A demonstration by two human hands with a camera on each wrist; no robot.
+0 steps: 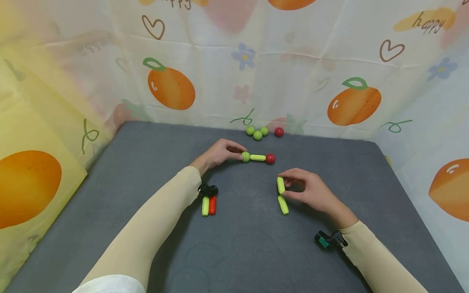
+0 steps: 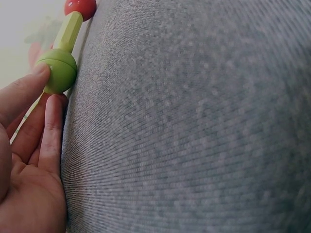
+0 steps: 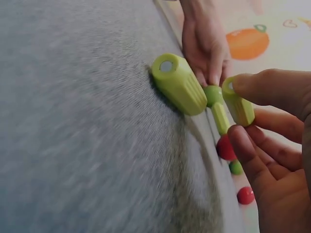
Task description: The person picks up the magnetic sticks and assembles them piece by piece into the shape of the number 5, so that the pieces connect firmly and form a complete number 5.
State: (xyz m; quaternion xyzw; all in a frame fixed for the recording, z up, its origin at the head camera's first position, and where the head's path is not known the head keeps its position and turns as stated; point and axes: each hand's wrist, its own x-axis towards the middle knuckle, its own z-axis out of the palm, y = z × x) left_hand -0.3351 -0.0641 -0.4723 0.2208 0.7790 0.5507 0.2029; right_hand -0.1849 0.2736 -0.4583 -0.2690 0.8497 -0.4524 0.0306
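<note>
My left hand (image 1: 222, 153) pinches a green ball (image 1: 246, 156) between thumb and fingers at the far middle of the table. That ball joins a yellow-green magnetic stick (image 1: 258, 157), whose other end meets a red ball (image 1: 270, 158); the three form a straight row. To the right, my right hand (image 1: 312, 190) pinches another yellow-green magnetic stick (image 1: 281, 185) by its ends. Just below it lies a loose yellow-green stick (image 1: 283, 205). In the right wrist view this loose stick (image 3: 180, 85) shows a grey disc in its end.
Several green balls (image 1: 257, 135) and a single red ball (image 1: 279, 132) sit at the back edge of the grey table (image 1: 242, 244). Under the left wrist, a yellow-green stick (image 1: 205, 206) and a red stick (image 1: 212, 205) lie side by side. A printed cloth (image 1: 220, 89) hangs behind.
</note>
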